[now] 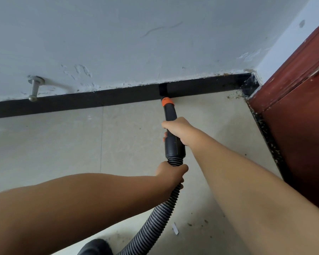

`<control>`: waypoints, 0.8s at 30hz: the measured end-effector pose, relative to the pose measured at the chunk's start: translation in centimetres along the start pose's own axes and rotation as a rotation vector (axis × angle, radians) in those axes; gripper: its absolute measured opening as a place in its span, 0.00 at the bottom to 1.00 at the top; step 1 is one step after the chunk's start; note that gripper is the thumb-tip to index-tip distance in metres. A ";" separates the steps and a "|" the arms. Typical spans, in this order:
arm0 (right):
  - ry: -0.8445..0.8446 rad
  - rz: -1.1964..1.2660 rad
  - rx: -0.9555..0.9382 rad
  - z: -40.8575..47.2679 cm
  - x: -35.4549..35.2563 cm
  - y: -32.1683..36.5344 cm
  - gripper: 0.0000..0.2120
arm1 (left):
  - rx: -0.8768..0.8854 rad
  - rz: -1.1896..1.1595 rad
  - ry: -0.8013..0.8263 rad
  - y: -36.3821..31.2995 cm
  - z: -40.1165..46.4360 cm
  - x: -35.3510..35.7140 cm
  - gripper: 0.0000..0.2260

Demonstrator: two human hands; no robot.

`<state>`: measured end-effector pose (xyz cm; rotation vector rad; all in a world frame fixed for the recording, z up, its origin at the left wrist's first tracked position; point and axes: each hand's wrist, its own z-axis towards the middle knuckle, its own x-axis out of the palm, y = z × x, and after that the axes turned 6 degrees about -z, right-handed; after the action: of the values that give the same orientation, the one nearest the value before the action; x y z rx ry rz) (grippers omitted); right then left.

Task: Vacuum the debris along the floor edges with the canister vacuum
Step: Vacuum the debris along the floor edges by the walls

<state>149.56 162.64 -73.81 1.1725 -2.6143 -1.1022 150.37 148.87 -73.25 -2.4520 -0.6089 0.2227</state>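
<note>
At the foot of the wall, we have the nozzle (165,99) of the vacuum wand (171,126) pressed to the black baseboard (81,103), where it meets the tiled floor (53,144). Right hand (177,128) is wrapped round the black wand just behind the orange collar (167,102); left hand (173,172) is closed round the ribbed hose (155,221) just below the wand's cuff. Both hands grip firmly; neither is free. We judge the step in hand to be the edge pass along this wall, partway done: the stretch near the nozzle looks clean, while debris (236,94) lies scattered in the corner and along the dark strip beside the red-brown door (293,116). More specks and a white scrap (175,228) sit on the floor near us. Next move likely calls for sliding the nozzle rightward along the baseboard into the corner, keeping the tip low, with the left hand feeding hose slack. Wand is black plastic, rigid; hose is grey-black, corrugated, flexible. Canister itself is not in view.
</note>
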 end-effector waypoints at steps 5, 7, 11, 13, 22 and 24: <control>-0.034 -0.027 -0.036 0.5 1.0 -0.1 0.10 | 0.012 -0.012 0.001 0.2 -0.2 -0.8 0.05; -0.031 -0.051 -0.042 0.3 1.2 -0.1 0.10 | 0.017 -0.023 -0.007 0.4 -0.4 -0.7 0.05; 0.022 -0.114 -0.049 -0.2 2.7 0.0 0.12 | 0.015 -0.050 -0.044 0.9 -0.9 -1.3 0.04; 0.045 -0.114 -0.054 -0.2 3.6 0.6 0.12 | 0.025 -0.047 -0.064 0.8 -0.9 -2.2 0.04; 0.036 -0.221 -0.039 -1.5 2.3 1.2 0.09 | 0.008 -0.031 0.039 0.2 -1.5 -1.5 0.06; -0.043 -0.212 -0.016 -2.1 -0.4 0.2 0.08 | -0.004 0.015 0.118 0.0 -1.9 0.4 0.06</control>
<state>150.44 161.80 -72.06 1.4670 -2.5528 -1.1924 151.29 148.09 -71.76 -2.4546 -0.5399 0.0824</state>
